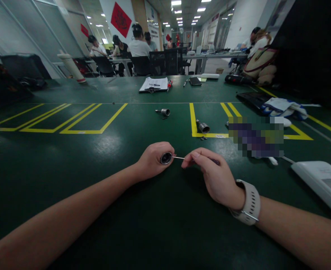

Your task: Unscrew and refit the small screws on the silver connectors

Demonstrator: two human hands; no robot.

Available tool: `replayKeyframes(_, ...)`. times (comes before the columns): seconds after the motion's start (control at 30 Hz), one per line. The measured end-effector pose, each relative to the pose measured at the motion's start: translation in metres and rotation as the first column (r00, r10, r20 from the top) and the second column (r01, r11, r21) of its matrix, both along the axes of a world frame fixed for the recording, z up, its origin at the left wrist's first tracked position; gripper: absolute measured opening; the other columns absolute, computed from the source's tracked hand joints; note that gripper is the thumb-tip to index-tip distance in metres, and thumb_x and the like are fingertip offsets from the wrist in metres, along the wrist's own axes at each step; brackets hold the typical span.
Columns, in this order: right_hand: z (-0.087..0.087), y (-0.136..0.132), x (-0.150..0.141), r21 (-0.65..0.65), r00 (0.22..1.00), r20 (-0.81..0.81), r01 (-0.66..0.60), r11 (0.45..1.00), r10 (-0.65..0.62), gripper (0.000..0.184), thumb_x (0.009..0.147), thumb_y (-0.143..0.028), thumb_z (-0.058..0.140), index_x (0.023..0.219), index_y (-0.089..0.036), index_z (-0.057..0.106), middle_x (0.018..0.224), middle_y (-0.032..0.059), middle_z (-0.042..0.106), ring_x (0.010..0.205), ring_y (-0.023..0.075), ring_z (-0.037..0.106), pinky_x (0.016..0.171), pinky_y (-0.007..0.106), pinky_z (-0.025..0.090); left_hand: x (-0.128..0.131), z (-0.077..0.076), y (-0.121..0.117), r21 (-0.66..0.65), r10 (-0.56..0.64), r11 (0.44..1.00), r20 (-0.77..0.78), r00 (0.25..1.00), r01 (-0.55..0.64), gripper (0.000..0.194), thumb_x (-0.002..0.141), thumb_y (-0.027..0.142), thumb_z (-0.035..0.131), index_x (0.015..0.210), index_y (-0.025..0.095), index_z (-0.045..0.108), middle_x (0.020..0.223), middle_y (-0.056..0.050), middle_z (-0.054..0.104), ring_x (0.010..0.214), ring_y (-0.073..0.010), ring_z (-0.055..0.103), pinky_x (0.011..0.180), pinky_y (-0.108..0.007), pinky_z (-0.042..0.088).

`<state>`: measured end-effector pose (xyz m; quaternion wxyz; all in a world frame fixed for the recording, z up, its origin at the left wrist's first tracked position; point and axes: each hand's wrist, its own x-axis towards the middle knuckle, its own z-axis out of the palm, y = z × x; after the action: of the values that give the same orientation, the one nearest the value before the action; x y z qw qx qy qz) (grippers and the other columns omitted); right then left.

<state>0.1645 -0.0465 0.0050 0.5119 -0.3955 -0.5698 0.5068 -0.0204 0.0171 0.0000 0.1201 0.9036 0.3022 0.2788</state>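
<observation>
My left hand (151,160) is closed around a cup-shaped metal part (165,159), its round open end facing me. A small dark centre shows inside its ring; the rest is hidden in my fist. In a pinch grip, my right hand (213,176) holds a thin screwdriver-like tool (178,158) with a dark handle. Its slim metal shaft points left and reaches the part's open end; whether the tip touches the inside I cannot tell. Beyond my hands lie two metal cups with narrow shanks, one (164,112) in the middle and another (203,127) to the right.
Small dark pieces (204,138) lie near the right metal cup. Yellow tape (81,132) marks the green table (120,221). Farther back are a clipboard (154,84), a red screwdriver (169,85) and gloves (285,108). A white device (319,180) sits at right; people sit beyond.
</observation>
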Motion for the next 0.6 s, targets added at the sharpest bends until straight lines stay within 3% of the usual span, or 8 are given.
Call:
replayKeyframes(0.1, 0.0, 0.0, 0.0, -0.005, 1.0, -0.024, 0.006, 1.0, -0.006, 0.024, 0.089, -0.029, 0.046, 0.078, -0.019, 0.065, 0.077, 0.003, 0.064, 0.078, 0.0181, 0.059, 0.076, 0.035, 0.045, 0.0, 0.0, 0.0, 0.0, 0.005, 1.0, 0.005, 1.0, -0.005, 0.009, 0.077, 0.014, 0.052, 0.069, 0.016, 0.051, 0.066, 0.0, 0.055, 0.06, -0.0101, 0.051, 0.055, -0.022, 0.039)
replayKeyframes(0.27, 0.012, -0.012, -0.003, 0.213, 0.959, 0.261, 0.05, 0.976, -0.107, 0.023, 0.089, -0.025, 0.046, 0.075, -0.019, 0.063, 0.074, 0.0022, 0.06, 0.072, 0.0161, 0.055, 0.067, 0.031, 0.042, 0.001, -0.001, 0.0, 0.046, 0.009, 0.999, -0.011, 1.0, -0.009, 0.01, 0.077, 0.013, 0.052, 0.068, 0.016, 0.05, 0.064, 0.001, 0.053, 0.058, -0.01, 0.049, 0.054, -0.022, 0.037)
replayKeyframes(0.37, 0.017, -0.016, -0.004, 0.277, 0.935, 0.336, 0.019, 0.961, -0.115, 0.023, 0.088, -0.025, 0.045, 0.073, -0.019, 0.061, 0.072, 0.0017, 0.059, 0.069, 0.016, 0.054, 0.065, 0.031, 0.041, 0.001, -0.001, 0.0, 0.067, 0.007, 0.998, -0.032, 0.999, -0.005, 0.01, 0.077, 0.013, 0.052, 0.068, 0.016, 0.05, 0.064, 0.001, 0.052, 0.058, -0.0102, 0.049, 0.054, -0.022, 0.037)
replayKeyframes(0.47, 0.014, -0.011, -0.003, 0.177, 0.957, 0.278, 0.028, 0.984, -0.078, 0.024, 0.088, -0.025, 0.046, 0.071, -0.019, 0.062, 0.071, 0.0015, 0.059, 0.071, 0.0165, 0.055, 0.066, 0.031, 0.041, 0.0, -0.002, 0.0, 0.047, 0.007, 0.999, -0.031, 0.999, -0.006, 0.009, 0.077, 0.014, 0.051, 0.068, 0.016, 0.051, 0.064, 0.001, 0.053, 0.059, -0.0107, 0.049, 0.055, -0.023, 0.038)
replayKeyframes(0.6, 0.006, 0.0, -0.002, -0.026, 1.0, -0.002, -0.001, 1.0, 0.001, 0.026, 0.087, -0.029, 0.046, 0.073, -0.018, 0.065, 0.073, 0.003, 0.063, 0.075, 0.0175, 0.057, 0.074, 0.034, 0.044, -0.001, -0.001, 0.001, 0.007, 0.014, 1.0, -0.013, 1.0, -0.014, 0.008, 0.077, 0.014, 0.052, 0.069, 0.016, 0.051, 0.065, 0.0, 0.054, 0.06, -0.0107, 0.051, 0.056, -0.023, 0.039)
